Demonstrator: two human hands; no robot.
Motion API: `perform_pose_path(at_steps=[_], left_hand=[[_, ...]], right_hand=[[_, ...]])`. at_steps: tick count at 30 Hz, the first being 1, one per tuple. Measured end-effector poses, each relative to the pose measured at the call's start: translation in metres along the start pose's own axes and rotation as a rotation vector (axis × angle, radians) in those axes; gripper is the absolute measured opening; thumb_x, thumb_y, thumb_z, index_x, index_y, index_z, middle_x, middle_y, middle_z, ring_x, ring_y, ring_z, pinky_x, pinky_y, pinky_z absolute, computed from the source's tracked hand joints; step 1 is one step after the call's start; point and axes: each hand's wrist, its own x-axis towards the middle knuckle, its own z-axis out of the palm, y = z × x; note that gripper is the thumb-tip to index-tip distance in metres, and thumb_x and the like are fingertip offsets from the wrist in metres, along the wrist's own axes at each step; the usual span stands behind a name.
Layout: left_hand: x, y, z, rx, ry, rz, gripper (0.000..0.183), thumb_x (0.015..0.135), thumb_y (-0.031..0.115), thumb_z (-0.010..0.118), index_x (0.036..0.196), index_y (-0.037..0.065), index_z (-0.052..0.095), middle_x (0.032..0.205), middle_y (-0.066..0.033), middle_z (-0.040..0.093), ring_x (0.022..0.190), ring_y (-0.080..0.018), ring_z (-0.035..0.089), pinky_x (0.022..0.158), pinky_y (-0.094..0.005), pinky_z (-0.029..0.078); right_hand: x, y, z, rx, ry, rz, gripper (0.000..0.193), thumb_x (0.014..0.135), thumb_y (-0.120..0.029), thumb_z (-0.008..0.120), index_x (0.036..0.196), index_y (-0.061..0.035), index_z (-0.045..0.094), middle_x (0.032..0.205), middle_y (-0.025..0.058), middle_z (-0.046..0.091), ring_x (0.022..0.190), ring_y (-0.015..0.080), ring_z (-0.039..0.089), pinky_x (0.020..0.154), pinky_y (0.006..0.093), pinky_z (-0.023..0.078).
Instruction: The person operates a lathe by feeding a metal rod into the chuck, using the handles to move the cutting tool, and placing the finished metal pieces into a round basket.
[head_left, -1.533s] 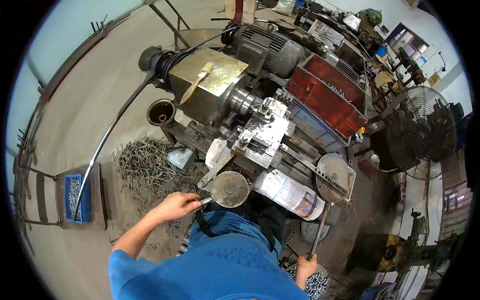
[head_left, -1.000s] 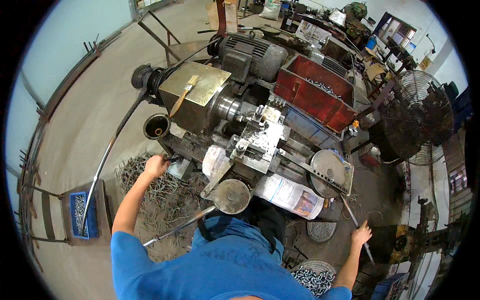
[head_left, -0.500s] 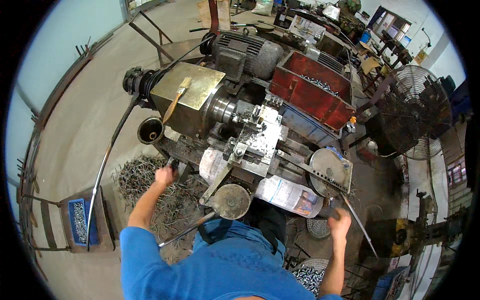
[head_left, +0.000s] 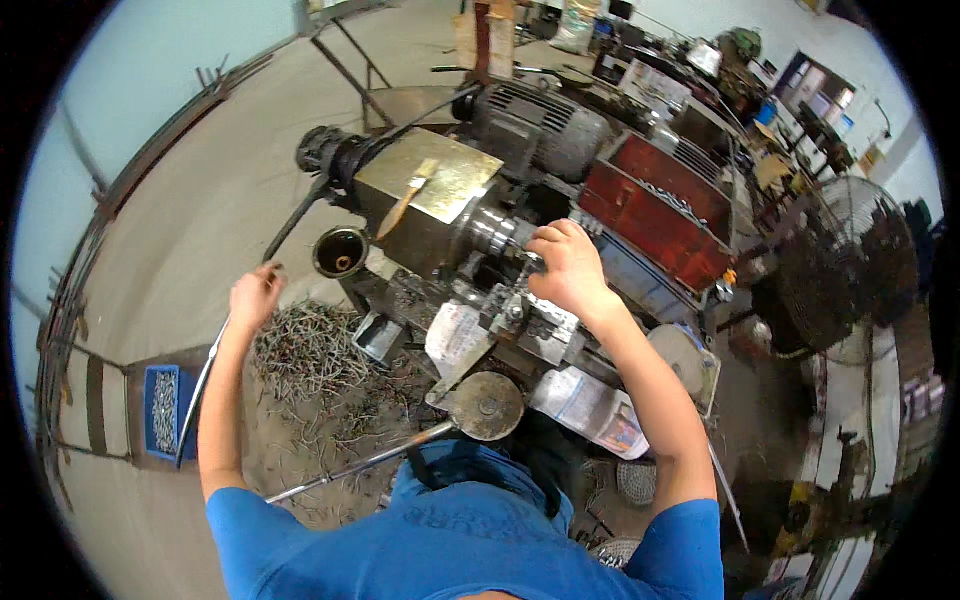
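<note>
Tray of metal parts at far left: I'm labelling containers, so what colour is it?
The tray is blue; it shows best in the head view.

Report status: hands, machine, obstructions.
Left hand at long lever, grip unclear. Right hand near spindle chuck, hold hidden. Brush lying atop machine housing. Right forearm blocks view of part of tool slide.

wide head view, down onto machine (head_left: pixel 430 235)
</note>
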Motion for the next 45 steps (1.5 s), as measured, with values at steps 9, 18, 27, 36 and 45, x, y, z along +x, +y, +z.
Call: perform_pose_path(at_steps=[9, 18, 27, 36, 45], left_hand=[[-0.080, -0.038, 0.000, 0.216, 0.069, -0.406, 0.052, 0.076, 0.052, 0.058, 0.094, 0.003, 0.061, 0.082, -0.0226, 0.064, 0.081, -0.0400, 0.063, 0.072, -0.0485, 0.048], [-0.088, 0.001, -0.005, 0.275, -0.134, -0.146, 0.044, 0.074, 0.037, 0.066, 0.089, -0.003, 0.059, 0.074, -0.0219, 0.064, 0.076, -0.0334, 0.065, 0.068, -0.0431, 0.051], [-0.037, -0.035, 0.020, -0.303, -0.207, -0.206, 0.025, 0.074, 0.019, 0.064, 0.077, -0.005, 0.061, 0.056, -0.0171, 0.057, 0.053, -0.0266, 0.062, 0.053, -0.0398, 0.047], [-0.047, -0.039, 0.030, -0.225, -0.093, -0.221, 0.026, 0.072, 0.019, 0.065, 0.073, -0.005, 0.057, 0.070, -0.0245, 0.058, 0.071, -0.0425, 0.058, 0.065, -0.0463, 0.046], [-0.048, -0.028, 0.017, -0.456, -0.126, -0.215, 0.022, 0.078, 0.016, 0.062, 0.070, -0.003, 0.055, 0.053, -0.0075, 0.053, 0.044, -0.0150, 0.053, 0.043, -0.0305, 0.043]], right_hand=[[0.036, 0.001, 0.045, -0.273, -0.449, 0.110, 0.022, 0.054, -0.020, 0.063, 0.069, -0.0045, 0.069, 0.078, 0.0164, 0.066, 0.091, 0.0295, 0.060, 0.103, 0.0391, 0.032], [0.025, 0.007, 0.058, -0.257, -0.440, 0.125, 0.026, 0.051, -0.022, 0.064, 0.065, -0.0012, 0.067, 0.078, 0.0166, 0.064, 0.088, 0.0296, 0.060, 0.096, 0.0375, 0.037], [0.031, 0.006, 0.060, -0.234, -0.456, 0.152, 0.024, 0.049, -0.021, 0.065, 0.065, -0.0030, 0.067, 0.077, 0.0166, 0.064, 0.085, 0.0300, 0.061, 0.099, 0.0386, 0.034], [0.006, 0.029, -0.051, -0.274, -0.102, 0.083, 0.029, 0.050, -0.022, 0.066, 0.073, -0.0045, 0.070, 0.089, 0.0142, 0.062, 0.096, 0.0304, 0.054, 0.105, 0.0470, 0.030], [-0.059, -0.009, -0.089, -0.022, 0.167, -0.005, 0.052, 0.049, -0.014, 0.066, 0.100, -0.0045, 0.062, 0.114, 0.0187, 0.054, 0.104, 0.0355, 0.051, 0.099, 0.0509, 0.035]])
